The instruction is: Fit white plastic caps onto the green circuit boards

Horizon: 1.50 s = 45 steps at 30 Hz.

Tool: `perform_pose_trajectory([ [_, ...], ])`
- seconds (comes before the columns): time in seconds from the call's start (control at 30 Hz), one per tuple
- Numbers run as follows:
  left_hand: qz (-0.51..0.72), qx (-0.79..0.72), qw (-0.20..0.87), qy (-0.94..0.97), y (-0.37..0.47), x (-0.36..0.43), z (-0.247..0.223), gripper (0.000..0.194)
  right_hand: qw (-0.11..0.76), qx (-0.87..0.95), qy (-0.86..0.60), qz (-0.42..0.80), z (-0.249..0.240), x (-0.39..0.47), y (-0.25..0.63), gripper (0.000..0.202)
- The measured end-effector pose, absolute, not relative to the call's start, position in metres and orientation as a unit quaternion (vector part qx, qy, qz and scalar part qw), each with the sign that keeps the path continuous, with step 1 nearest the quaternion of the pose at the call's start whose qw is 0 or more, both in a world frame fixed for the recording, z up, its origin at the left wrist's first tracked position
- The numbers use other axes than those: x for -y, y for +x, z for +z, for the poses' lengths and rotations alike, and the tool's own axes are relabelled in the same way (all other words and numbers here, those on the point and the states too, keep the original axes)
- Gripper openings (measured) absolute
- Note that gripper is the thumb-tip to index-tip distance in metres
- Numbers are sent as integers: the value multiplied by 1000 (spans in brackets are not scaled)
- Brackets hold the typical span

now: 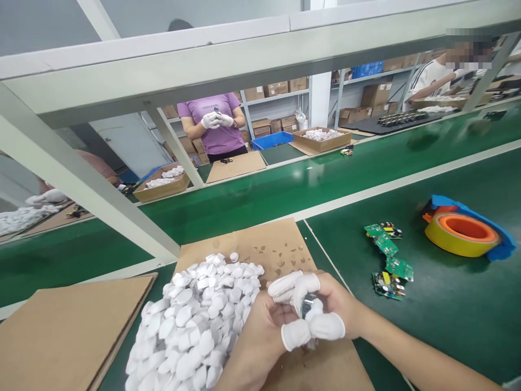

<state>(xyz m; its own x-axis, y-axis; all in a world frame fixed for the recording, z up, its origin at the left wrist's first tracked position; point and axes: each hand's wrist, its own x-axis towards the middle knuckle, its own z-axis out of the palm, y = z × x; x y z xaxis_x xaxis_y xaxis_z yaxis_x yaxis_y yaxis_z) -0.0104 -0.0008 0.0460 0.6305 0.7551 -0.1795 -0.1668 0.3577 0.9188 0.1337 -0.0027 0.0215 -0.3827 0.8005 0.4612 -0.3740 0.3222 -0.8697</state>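
Note:
White finger cots cover fingers of both my hands, which meet over a cardboard sheet. My left hand and my right hand are closed around a small part with a dark, shiny surface and some white on it. The fingers hide most of it, so I cannot make out what it is. Just left of my hands, a large heap of white rounded pieces lies on the cardboard. Several green circuit boards rest on the green table to the right of my hands.
An orange and yellow tape roll sits at the right beside blue material. Stacked cardboard lies at left. A metal frame crosses ahead, with a green conveyor behind it. Across it, a person in purple works near trays of white pieces.

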Motion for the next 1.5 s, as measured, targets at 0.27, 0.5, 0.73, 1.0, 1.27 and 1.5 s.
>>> perform_pose_trajectory([
  [0.27, 308, -310, 745, 503, -11, -1, 41, 41, 523, 616, -204, 553, 23, 5, 133, 35],
  [0.5, 328, -347, 763, 436, -14, 4, 40, 24, 486, 509, -210, 678, 13, 5, 127, 43],
  [0.73, 344, -316, 803, 371, -9, 9, 41, 26, 485, 536, -215, 657, 20, 3, 133, 59],
  [1.0, 351, -266, 819, 369, -11, 9, 35, 20, 502, 563, -198, 626, 22, 5, 132, 38],
  [1.27, 369, -266, 803, 385, -16, 8, 26, 28, 530, 570, -175, 603, 20, 6, 133, 30],
  [1.5, 304, -238, 809, 444, -9, 4, 43, 40, 537, 638, -138, 534, 23, 6, 136, 31],
])
